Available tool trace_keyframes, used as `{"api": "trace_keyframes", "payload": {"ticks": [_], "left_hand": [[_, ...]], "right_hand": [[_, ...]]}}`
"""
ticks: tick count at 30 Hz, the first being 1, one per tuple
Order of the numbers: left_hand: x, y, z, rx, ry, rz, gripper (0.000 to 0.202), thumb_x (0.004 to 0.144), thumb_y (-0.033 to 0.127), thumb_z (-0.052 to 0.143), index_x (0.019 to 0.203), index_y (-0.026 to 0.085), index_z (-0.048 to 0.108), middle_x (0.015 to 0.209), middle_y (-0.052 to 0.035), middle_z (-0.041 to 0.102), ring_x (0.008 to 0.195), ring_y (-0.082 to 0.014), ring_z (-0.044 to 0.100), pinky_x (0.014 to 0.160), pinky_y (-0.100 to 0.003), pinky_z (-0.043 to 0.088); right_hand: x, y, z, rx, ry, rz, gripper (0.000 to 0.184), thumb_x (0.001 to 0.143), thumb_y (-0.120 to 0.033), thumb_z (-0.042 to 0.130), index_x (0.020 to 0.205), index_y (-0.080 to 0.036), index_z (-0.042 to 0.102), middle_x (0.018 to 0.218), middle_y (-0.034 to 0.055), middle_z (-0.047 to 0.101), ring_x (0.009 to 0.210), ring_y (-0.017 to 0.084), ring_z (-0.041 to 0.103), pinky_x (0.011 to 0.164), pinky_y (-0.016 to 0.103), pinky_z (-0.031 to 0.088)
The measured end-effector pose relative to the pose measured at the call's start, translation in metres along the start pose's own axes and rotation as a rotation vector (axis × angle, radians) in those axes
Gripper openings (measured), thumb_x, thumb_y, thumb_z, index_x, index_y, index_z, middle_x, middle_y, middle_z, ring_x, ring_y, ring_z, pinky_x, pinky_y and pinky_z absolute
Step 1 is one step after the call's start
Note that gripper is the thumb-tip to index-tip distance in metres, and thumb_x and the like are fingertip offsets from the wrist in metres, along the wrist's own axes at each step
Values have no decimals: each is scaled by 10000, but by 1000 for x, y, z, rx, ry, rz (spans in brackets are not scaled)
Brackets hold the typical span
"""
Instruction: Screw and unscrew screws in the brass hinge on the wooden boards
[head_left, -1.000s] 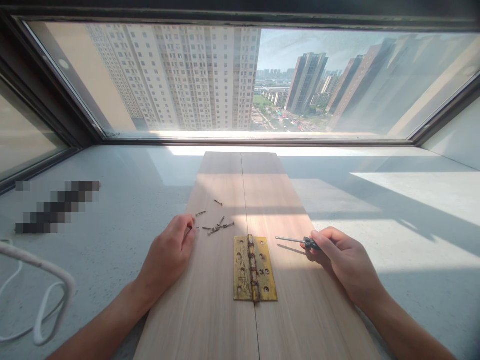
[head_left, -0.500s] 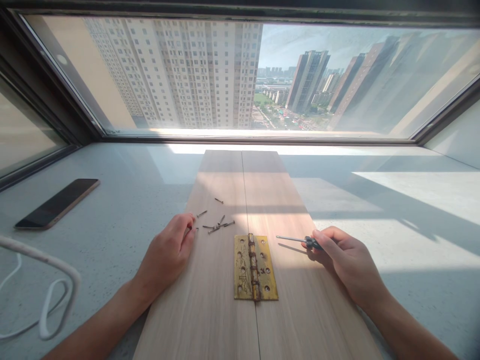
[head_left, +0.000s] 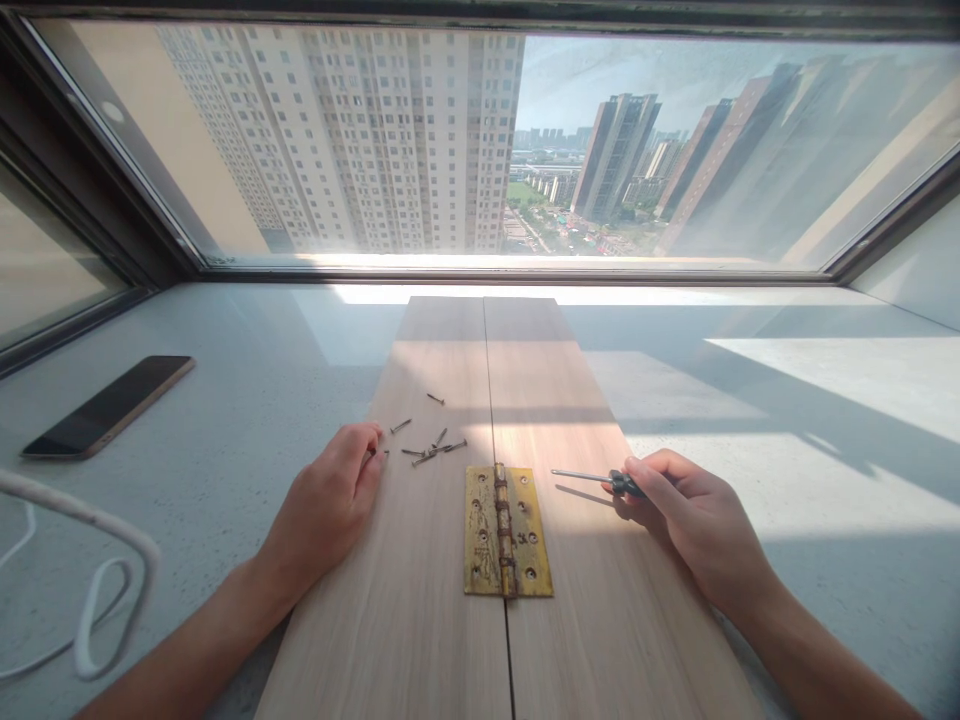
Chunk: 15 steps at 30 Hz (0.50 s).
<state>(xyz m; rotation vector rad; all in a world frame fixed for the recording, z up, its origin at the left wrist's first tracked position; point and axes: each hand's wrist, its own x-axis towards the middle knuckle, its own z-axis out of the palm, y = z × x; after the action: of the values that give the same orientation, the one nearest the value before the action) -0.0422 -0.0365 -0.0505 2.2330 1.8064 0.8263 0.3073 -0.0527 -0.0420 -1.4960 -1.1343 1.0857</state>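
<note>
My right hand is closed round the dark handle of a screwdriver. Its metal shaft points left above the right wooden board. A worn brass hinge lies unfolded across the seam, one leaf on each board. At the outer edge of the left wooden board, my left hand has its fingers curled together. A small screw tip shows beside its thumb, but whether the fingers grip it or the board is hidden. Several loose screws lie on the left board, just right of that hand.
A phone lies on the pale speckled sill at the left. Nearer me a white cable loops over the sill. The window frame borders the far side. Sunlight and shadow stripe the surface at the right.
My left hand has shifted slightly left, and the seam between the boards looks wider at the near end. The screwdriver stays almost where it was. The whole view has moved a little.
</note>
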Motion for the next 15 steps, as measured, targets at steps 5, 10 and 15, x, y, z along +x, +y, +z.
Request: {"api": "trace_keyframes", "payload": {"ticks": [5,10,15], "left_hand": [[-1,0,-1,30,13,-27,116,925,287,379,995,225,448,1107,-52,591,991,-216,584,831,-344,461],[-2,3,1,54,32,-62,154,926,299,379,1021,222,472,1068,-51,602,956,-220,595,796,-342,469],[-3,4,1,72,34,-61,148,925,299,376,1008,216,466,1075,-59,602,960,-226,596,795,-348,472]], "right_hand": [[0,-1,0,-18,13,-10,341,784,-486,661,638,-179,628,658,39,654,673,156,599,585,238,459],[0,-2,0,-22,11,-11,346,786,-489,658,639,-177,627,657,36,653,651,144,586,584,233,456],[1,0,-1,-33,10,-11,349,788,-493,653,647,-176,627,661,37,654,657,148,587,595,238,457]]}}
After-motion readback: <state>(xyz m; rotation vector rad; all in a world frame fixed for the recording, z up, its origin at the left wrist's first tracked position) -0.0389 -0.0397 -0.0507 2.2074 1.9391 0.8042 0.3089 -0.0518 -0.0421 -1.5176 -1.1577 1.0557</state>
